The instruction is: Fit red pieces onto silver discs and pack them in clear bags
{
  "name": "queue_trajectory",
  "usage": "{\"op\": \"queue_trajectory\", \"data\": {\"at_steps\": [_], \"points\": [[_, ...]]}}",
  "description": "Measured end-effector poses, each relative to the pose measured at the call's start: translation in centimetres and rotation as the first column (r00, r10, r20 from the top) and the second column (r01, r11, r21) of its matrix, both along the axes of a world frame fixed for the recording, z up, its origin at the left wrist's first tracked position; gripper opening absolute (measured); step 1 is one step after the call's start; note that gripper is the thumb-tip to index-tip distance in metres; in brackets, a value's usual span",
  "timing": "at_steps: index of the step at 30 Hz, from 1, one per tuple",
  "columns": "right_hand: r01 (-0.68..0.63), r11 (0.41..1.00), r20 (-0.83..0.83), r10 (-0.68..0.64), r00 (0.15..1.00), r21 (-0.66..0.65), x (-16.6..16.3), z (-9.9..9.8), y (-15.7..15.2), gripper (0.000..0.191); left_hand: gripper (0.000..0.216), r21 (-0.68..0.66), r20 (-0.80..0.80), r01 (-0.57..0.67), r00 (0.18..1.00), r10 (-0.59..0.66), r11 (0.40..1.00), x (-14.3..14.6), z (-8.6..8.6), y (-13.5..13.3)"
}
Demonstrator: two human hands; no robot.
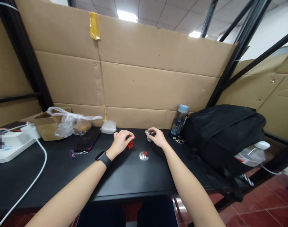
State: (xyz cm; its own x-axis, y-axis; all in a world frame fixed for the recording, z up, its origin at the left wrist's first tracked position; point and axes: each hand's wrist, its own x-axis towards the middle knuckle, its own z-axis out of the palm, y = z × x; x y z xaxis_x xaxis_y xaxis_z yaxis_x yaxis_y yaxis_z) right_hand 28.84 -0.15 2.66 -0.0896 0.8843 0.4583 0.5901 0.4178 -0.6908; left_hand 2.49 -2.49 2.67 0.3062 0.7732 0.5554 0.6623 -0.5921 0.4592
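Note:
My left hand (121, 141) is bent over a small bundle of red cord (130, 144), its thumb and fingertips closed at the bundle's upper end. To its right, my right hand (158, 138) pinches shiny round metal pieces (148, 135), which look like finger cymbals set one above another; the fingers partly cover them. Between the hands and nearer to me, a single silver finger cymbal (144, 156) lies on the black tabletop (134, 179). It has a raised centre with a bit of red on it.
Left of my hands are a black pouch (87, 141) with a keychain, a clear plastic bag (71, 121), a stack of clear packets (108, 126) and a white power strip (18, 145). On the right stand a water bottle (179, 119) and a black backpack (224, 135). Cardboard (146, 82) walls the back.

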Motion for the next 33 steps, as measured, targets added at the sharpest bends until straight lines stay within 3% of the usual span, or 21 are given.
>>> {"op": "queue_trajectory", "data": {"at_steps": [4,9,29,33], "points": [[-0.234,0.972,-0.384,0.212,0.899,-0.012,-3.6,0.8,-1.8,0.038,0.015,0.029,0.156,-0.022,0.988,0.017,0.999,0.2,0.1,0.1],[-0.372,0.928,-0.581,0.315,0.751,0.024,-7.5,1.2,-3.9,0.042,0.014,0.068,0.274,-0.006,0.962,-0.013,0.998,0.5,-0.4,0.6],[-0.409,0.912,-0.665,0.314,0.678,0.013,-8.5,1.0,-4.8,0.037,0.008,0.135,0.228,-0.006,0.973,-0.025,0.991,0.9,1.0,-1.3],[-0.391,0.920,-0.617,0.299,0.728,-0.016,-8.1,1.1,-4.5,0.028,0.010,0.112,0.259,-0.026,0.966,-0.004,0.993,0.9,1.0,-1.1]]}}
